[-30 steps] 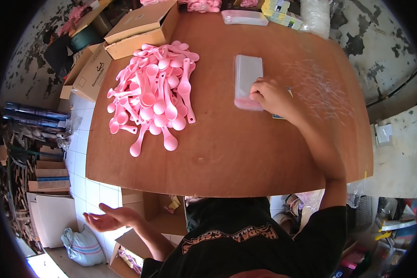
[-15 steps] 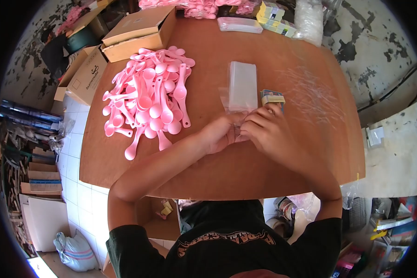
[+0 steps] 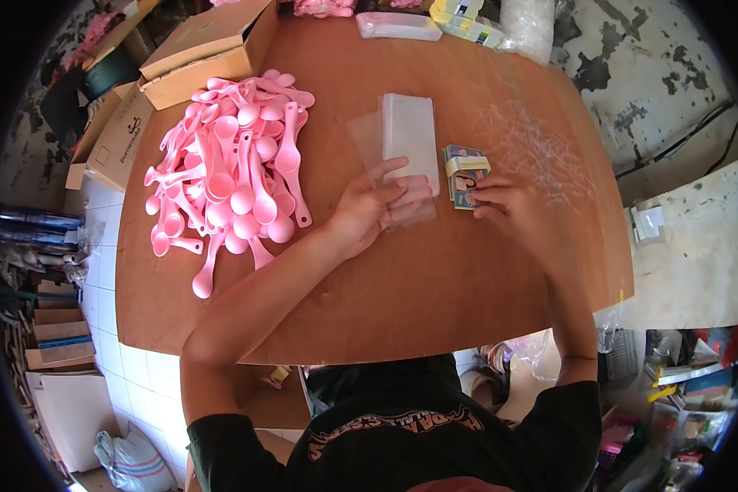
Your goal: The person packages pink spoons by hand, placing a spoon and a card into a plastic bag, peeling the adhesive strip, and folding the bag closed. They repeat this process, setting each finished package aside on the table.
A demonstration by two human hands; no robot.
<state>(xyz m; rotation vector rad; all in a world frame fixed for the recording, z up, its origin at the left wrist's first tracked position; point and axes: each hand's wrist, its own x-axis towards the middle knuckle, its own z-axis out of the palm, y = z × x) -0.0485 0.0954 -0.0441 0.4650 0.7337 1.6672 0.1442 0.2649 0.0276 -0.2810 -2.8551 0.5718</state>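
My left hand is over the middle of the table, holding a clear plastic bag that lies across its fingers. Just beyond it is a stack of clear plastic bags, partly covered by the fingers. My right hand pinches the lower right edge of a small printed card at the pile of cards, which has a pale yellow band. To the left of my left hand lies a large heap of pink measuring spoons.
Loose clear plastic strips are scattered at the right. Cardboard boxes stand at the back left. Along the back edge are a clear pack, yellow-banded bundles and a plastic roll. An open box sits below the table.
My hands have separated. The right one has moved down and right to the cards; the left has shifted left with the plastic bag. The whole view has shifted slightly.
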